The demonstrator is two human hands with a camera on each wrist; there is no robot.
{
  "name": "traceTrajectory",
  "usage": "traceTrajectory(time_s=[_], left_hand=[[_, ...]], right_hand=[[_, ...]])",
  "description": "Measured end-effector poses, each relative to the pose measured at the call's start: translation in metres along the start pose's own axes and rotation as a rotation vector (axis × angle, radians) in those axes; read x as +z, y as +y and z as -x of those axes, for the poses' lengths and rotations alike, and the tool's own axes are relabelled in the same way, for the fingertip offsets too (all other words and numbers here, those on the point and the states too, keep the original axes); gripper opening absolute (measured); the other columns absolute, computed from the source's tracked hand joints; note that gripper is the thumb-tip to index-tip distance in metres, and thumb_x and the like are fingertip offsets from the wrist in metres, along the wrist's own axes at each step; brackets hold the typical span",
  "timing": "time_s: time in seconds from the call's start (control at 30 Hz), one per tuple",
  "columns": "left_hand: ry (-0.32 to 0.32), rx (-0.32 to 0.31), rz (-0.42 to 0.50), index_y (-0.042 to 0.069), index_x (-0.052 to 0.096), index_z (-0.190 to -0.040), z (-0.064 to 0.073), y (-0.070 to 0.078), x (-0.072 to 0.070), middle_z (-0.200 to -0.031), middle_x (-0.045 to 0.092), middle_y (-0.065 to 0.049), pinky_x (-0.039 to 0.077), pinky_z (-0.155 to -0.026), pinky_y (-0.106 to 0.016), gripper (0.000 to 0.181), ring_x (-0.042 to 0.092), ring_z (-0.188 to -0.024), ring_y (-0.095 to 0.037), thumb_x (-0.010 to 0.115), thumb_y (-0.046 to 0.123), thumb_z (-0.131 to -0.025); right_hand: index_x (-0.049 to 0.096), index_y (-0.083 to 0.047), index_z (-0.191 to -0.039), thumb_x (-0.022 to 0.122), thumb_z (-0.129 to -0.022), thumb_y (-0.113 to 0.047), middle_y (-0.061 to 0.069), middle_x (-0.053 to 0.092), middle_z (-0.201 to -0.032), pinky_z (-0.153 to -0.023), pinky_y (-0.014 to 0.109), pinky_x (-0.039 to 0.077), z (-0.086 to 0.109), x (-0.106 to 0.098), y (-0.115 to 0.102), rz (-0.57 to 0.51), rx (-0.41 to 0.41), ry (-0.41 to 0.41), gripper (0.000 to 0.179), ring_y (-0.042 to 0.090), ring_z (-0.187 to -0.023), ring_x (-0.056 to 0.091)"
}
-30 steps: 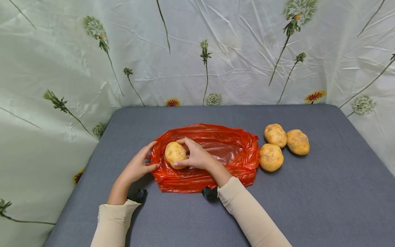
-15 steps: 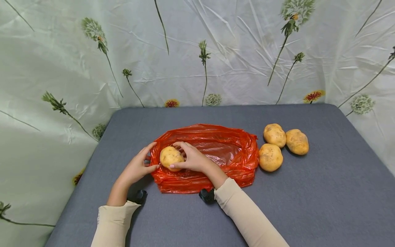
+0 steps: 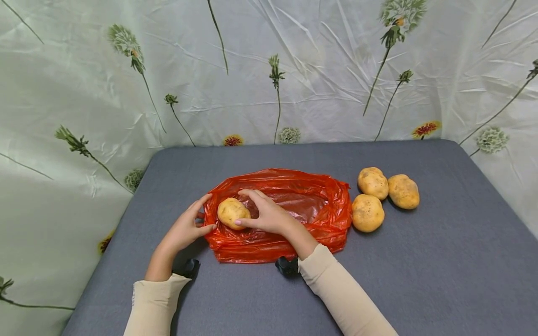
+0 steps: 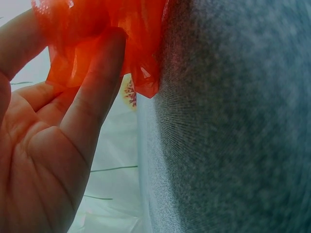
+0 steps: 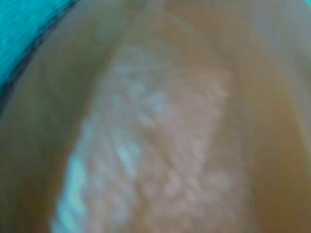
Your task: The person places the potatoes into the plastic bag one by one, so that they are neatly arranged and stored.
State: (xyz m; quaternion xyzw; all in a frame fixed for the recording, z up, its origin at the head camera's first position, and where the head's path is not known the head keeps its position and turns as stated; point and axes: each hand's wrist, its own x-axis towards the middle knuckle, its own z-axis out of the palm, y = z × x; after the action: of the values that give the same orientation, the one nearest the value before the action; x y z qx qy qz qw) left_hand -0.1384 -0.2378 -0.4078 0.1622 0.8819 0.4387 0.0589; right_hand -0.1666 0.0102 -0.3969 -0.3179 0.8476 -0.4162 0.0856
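A red plastic bag (image 3: pixel 290 186) lies spread with its mouth up in the middle of the table. Inside its left end sits a potato (image 3: pixel 230 212). My left hand (image 3: pixel 183 229) holds the bag's left edge, thumb on the near side and fingers behind; the left wrist view shows the thin red film (image 4: pixel 138 34) at its fingers. My right hand (image 3: pixel 272 215) is over the bag, just right of the potato. Its thumb overlaps the potato's near side, while its straightened fingers stand apart from it. The right wrist view is a close blur.
Close to the bag's right end, three more potatoes (image 3: pixel 368 213) lie grouped on the grey table (image 3: pixel 441 261). A pale curtain (image 3: pixel 328 84) with printed flowers hangs behind the table and along its left side.
My right hand lowered the potato leftward into the bag's left end, then its fingers loosened and drew back slightly to the right. The left hand stayed on the bag's edge.
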Motion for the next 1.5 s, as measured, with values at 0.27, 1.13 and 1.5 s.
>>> traceTrajectory(time_s=[0.27, 1.13, 1.5], left_hand=[[0.002, -0.013, -0.010, 0.006, 0.026, -0.140, 0.000, 0.001, 0.000, -0.133, 0.032, -0.021, 0.048, -0.073, -0.042, 0.077, 0.048, -0.098, -0.036, 0.070, 0.006, -0.077], [-0.003, -0.018, -0.001, -0.006, 0.025, -0.137, 0.007, 0.039, -0.004, -0.133, 0.028, -0.028, 0.046, -0.074, -0.047, 0.072, 0.047, -0.095, -0.038, 0.065, -0.005, -0.078], [0.001, -0.013, -0.003, -0.008, 0.025, -0.136, 0.007, 0.038, -0.004, -0.132, 0.029, -0.029, 0.046, -0.074, -0.048, 0.072, 0.048, -0.094, -0.038, 0.065, -0.006, -0.077]], right_hand=[[0.037, -0.016, -0.135, 0.066, -0.077, -0.046, -0.002, 0.037, -0.135, -0.095, 0.043, 0.033, 0.012, -0.014, -0.005, 0.005, -0.020, 0.062, 0.072, 0.018, -0.124, 0.033], [0.036, -0.015, -0.135, 0.071, -0.076, -0.038, 0.000, 0.038, -0.135, -0.095, 0.043, 0.034, 0.073, -0.065, 0.013, 0.099, -0.118, 0.288, 0.073, 0.018, -0.122, 0.036], [0.037, -0.013, -0.135, 0.076, -0.072, -0.026, 0.005, 0.042, -0.131, -0.089, 0.044, 0.037, 0.109, -0.093, 0.033, 0.164, -0.089, 0.370, 0.075, 0.022, -0.117, 0.041]])
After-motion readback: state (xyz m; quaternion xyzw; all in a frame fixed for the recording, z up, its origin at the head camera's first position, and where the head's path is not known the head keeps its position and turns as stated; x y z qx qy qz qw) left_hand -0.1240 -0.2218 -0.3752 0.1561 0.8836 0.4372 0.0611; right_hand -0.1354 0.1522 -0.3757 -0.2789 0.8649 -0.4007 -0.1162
